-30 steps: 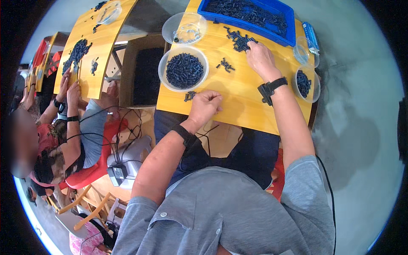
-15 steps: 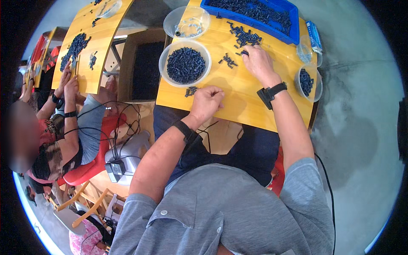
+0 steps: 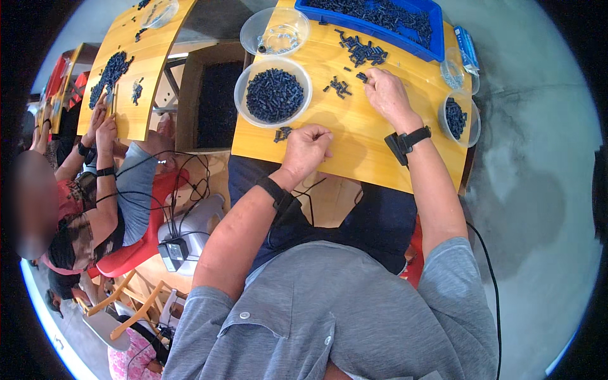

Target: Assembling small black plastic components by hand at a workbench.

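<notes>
My left hand (image 3: 308,149) is closed near the table's front edge, thumb and fingers pressed together; whatever lies in the pinch is hidden. Close to its knuckles is a small group of short black tube-like pieces (image 3: 282,134). My right hand (image 3: 387,96) reaches farther out, its fingers pinched at a short black piece (image 3: 361,77). A loose cluster of the same pieces (image 3: 338,87) lies to the left of those fingertips, and a larger heap (image 3: 362,50) lies beyond them. The big clear bowl (image 3: 306,107) at the left is full of such pieces.
A blue tray (image 3: 437,38) of black pieces stands at the table's far edge. Behind the big bowl is a clear bowl (image 3: 305,31) with small metallic parts. Small tubs (image 3: 468,120) line the right edge. An open carton (image 3: 189,95) and another person's table (image 3: 136,76) are at left.
My right hand has shifted slightly right and nearer, away from the larger heap. My left hand stays nearly in place, still closed.
</notes>
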Tool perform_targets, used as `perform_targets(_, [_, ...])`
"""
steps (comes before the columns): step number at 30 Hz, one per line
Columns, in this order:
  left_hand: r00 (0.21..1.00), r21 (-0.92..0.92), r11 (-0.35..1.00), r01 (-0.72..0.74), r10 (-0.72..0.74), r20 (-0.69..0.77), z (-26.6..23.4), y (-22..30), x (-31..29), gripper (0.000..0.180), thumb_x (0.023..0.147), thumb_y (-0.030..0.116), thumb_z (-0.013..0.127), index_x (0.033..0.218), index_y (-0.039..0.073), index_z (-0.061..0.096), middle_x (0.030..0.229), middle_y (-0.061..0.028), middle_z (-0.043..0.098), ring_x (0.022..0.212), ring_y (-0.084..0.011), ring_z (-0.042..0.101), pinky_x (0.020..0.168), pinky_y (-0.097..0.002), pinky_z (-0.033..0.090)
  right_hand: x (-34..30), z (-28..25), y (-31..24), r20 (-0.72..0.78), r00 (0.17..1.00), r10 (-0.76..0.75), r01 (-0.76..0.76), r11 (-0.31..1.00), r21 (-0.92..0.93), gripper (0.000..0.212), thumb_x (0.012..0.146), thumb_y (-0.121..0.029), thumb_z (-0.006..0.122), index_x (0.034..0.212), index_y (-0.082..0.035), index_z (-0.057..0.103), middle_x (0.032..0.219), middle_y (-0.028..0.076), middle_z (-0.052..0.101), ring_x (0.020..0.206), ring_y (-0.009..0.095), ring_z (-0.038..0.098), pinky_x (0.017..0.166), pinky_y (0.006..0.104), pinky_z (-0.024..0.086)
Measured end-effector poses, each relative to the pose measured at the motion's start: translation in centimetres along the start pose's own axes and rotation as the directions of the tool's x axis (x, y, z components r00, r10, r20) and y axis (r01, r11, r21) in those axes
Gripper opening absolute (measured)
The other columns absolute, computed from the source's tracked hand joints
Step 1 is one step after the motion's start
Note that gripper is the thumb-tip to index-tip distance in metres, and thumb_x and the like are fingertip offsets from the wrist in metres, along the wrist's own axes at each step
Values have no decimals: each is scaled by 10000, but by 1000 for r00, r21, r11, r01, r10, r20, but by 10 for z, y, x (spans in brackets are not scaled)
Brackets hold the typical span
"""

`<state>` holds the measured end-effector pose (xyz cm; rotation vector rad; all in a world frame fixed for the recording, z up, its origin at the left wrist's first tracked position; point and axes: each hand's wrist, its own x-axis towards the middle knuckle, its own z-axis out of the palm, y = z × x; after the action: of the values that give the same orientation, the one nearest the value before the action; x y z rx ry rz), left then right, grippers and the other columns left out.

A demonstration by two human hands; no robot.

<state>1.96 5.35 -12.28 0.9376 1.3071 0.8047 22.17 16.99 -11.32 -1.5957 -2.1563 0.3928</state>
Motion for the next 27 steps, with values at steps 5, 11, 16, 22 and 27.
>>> perform_targets(5, [1000,4,1000,-9,9,-3,0,-1,0,125,865,94,589,852,-27,619,668,-50,614,538,-102,604,456,-224,464,3,0,-8,4,1000,7,-7,999,39,165,798,-131,577,943,-69,625,848,204,608,816,383,593,720,462,476])
perform_targets(11, [1000,-1,1000,1,-1,-21,1,1,-1,127,862,93,591,850,-29,621,665,-50,611,531,-102,596,446,-227,450,5,5,-7,6,999,-34,35,995,-96,159,824,-167,558,948,-117,644,829,176,596,798,369,596,700,458,479])
perform_targets(16, [1000,1,1000,5,-5,-19,0,0,0,127,858,96,596,850,-28,622,672,-51,610,529,-102,592,448,-232,449,6,8,-7,11,1000,2,0,992,-123,160,830,-173,561,951,-128,654,837,169,601,798,358,599,703,453,481])
perform_targets(22, [1000,-1,1000,-14,14,-14,3,0,0,133,858,95,595,870,-34,624,682,-57,618,537,-111,600,458,-237,457,1,10,-6,-232,973,2,42,981,187,144,825,-136,607,949,-74,647,821,137,619,721,270,623,670,395,497])
perform_targets(27, [1000,13,1000,-12,12,-1,1,0,-1,132,856,90,595,890,-35,625,697,-59,620,549,-114,603,477,-234,464,-13,-1,-31,147,946,289,-299,599,743,137,868,-65,567,949,35,613,746,61,618,604,93,606,504,246,507])
